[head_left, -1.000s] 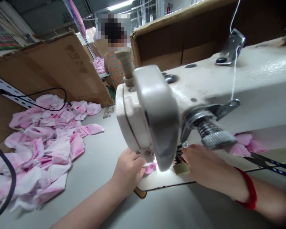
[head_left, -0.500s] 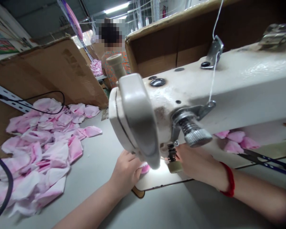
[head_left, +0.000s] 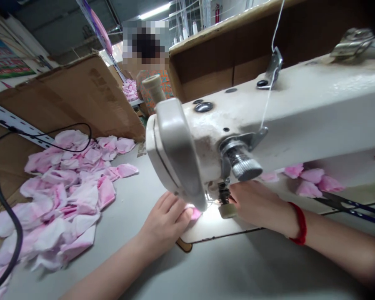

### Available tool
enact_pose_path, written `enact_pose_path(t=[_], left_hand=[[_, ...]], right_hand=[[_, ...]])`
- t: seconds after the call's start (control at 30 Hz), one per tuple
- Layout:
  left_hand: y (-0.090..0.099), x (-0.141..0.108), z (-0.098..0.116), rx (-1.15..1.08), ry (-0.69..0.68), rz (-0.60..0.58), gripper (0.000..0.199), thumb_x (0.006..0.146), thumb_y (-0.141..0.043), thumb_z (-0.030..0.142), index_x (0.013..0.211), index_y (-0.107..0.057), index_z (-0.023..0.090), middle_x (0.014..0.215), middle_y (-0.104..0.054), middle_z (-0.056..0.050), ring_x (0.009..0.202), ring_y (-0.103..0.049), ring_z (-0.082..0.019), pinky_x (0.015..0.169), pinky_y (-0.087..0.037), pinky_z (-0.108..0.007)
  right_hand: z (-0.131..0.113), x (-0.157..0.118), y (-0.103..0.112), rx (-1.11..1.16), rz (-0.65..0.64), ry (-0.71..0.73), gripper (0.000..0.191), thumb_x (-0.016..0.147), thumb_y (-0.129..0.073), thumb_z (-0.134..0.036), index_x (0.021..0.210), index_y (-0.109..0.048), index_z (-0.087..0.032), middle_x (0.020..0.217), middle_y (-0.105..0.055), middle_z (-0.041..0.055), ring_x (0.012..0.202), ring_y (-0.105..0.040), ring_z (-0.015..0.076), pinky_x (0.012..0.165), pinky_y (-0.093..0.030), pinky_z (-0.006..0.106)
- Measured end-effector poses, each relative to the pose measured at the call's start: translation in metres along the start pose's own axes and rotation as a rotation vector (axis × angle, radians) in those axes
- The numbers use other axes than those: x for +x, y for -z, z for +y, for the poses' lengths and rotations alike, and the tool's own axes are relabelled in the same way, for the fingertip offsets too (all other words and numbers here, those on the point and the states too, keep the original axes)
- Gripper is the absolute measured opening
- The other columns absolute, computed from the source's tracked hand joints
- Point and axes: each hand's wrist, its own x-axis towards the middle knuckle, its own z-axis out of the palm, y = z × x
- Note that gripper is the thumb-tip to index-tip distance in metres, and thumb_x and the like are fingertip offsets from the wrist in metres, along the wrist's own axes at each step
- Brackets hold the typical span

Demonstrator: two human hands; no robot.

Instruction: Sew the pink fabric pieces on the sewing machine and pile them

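A white sewing machine [head_left: 203, 137] fills the middle and right, its lamp lighting the plate [head_left: 212, 227] beneath the head. My left hand [head_left: 168, 216] lies left of the needle area, thumb and fingers closed on a small pink fabric piece [head_left: 194, 213]. Behind the tension knob [head_left: 246, 168] and presser-foot parts is my right hand [head_left: 253, 202], with a red band [head_left: 300, 225] at the wrist. Its fingertips are mostly hidden by the machine, so what they touch does not show. The needle is hidden too.
Crumpled pink-and-white fabric pieces [head_left: 68, 196] heap on the table's left, beside a black cable [head_left: 6, 208]. Cardboard panels [head_left: 81, 96] stand behind. Dark-handled scissors [head_left: 353, 206] and more pink pieces [head_left: 312, 177] lie right. Another person [head_left: 159, 83] is beyond the cardboard.
The camera view has shifted slightly. More of the pink piece shows beyond my left thumb, and my left hand's fingers lie flatter. The right hand stays behind the machine head.
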Motion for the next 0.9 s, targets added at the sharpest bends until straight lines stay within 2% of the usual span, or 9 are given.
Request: enact_pose_path(t=[0.07,0.13,0.27,0.37,0.43,0.53,0.63,0.77,0.9], left_hand=[[-0.005,0.002,0.005,-0.024,0.038,0.045,0.023,0.084,-0.039,0.019,0.069,-0.056,0.017,0.07,-0.054,-0.002,0.067,-0.047,-0.014,0.063,-0.04,-0.03],[-0.006,0.001,0.011,-0.061,0.041,0.054,0.024,0.083,-0.037,0.016,0.069,-0.056,0.018,0.078,-0.054,-0.003,0.07,-0.046,-0.014,0.063,-0.039,-0.03],[-0.002,-0.003,0.022,-0.073,0.038,0.0,0.023,0.083,-0.036,0.014,0.068,-0.054,0.016,0.086,-0.053,-0.006,0.081,-0.046,-0.017,0.069,-0.039,-0.031],[-0.001,-0.004,0.019,-0.079,0.048,-0.047,0.02,0.083,-0.036,0.018,0.072,-0.052,0.015,0.077,-0.053,-0.005,0.074,-0.047,-0.016,0.068,-0.04,-0.031],[-0.004,-0.003,0.014,-0.038,0.094,0.017,0.016,0.081,-0.036,0.018,0.075,-0.05,0.014,0.07,-0.051,-0.004,0.066,-0.046,-0.015,0.064,-0.041,-0.03],[-0.009,0.0,0.008,0.116,0.108,0.137,0.014,0.079,-0.038,0.018,0.076,-0.051,0.015,0.066,-0.051,-0.003,0.065,-0.047,-0.016,0.063,-0.04,-0.031],[-0.009,0.003,0.009,0.228,0.018,0.128,0.021,0.081,-0.036,0.016,0.071,-0.053,0.017,0.064,-0.053,-0.001,0.065,-0.048,-0.016,0.067,-0.039,-0.031],[-0.006,0.006,0.008,0.189,-0.101,0.097,0.028,0.082,-0.034,0.012,0.065,-0.055,0.017,0.062,-0.054,-0.001,0.066,-0.049,-0.014,0.062,-0.038,-0.027],[-0.014,0.006,0.004,0.115,-0.001,0.173,0.028,0.078,-0.035,0.007,0.066,-0.058,0.019,0.058,-0.053,0.0,0.058,-0.046,-0.013,0.057,-0.037,-0.026]], right_hand=[[-0.001,-0.001,-0.001,-0.004,0.014,-0.002,0.019,0.074,-0.042,-0.022,0.062,-0.056,-0.02,0.055,-0.054,0.0014,0.053,-0.049,0.0131,0.045,-0.023,0.024],[-0.001,-0.003,-0.003,-0.008,0.041,0.01,0.02,0.074,-0.041,-0.023,0.061,-0.055,-0.019,0.055,-0.055,0.0022,0.052,-0.05,0.0137,0.044,-0.022,0.024],[-0.002,-0.006,-0.005,-0.056,0.084,0.046,0.023,0.076,-0.038,-0.023,0.061,-0.055,-0.018,0.056,-0.057,0.0031,0.053,-0.052,0.0149,0.044,-0.022,0.025],[-0.003,-0.007,-0.006,-0.103,0.085,0.038,0.024,0.077,-0.038,-0.024,0.06,-0.054,-0.018,0.056,-0.058,0.0035,0.054,-0.054,0.0149,0.044,-0.022,0.025],[-0.004,-0.007,-0.007,-0.129,0.075,0.037,0.024,0.077,-0.038,-0.024,0.059,-0.053,-0.018,0.057,-0.058,0.0041,0.054,-0.054,0.0149,0.044,-0.022,0.025],[-0.005,-0.007,-0.008,-0.147,0.086,0.048,0.022,0.076,-0.039,-0.023,0.06,-0.053,-0.018,0.056,-0.058,0.0043,0.053,-0.055,0.0149,0.043,-0.021,0.025],[-0.005,-0.007,-0.01,-0.136,0.12,0.063,0.021,0.076,-0.04,-0.022,0.062,-0.055,-0.018,0.054,-0.057,0.0036,0.05,-0.053,0.0151,0.041,-0.019,0.025],[-0.004,-0.005,-0.009,-0.096,0.119,0.086,0.02,0.077,-0.039,-0.022,0.067,-0.056,-0.018,0.053,-0.055,0.003,0.049,-0.052,0.015,0.041,-0.016,0.026],[-0.003,-0.003,-0.002,-0.018,0.063,0.094,0.018,0.077,-0.04,-0.02,0.069,-0.056,-0.02,0.062,-0.058,0.002,0.056,-0.052,0.0139,0.044,-0.02,0.025]])
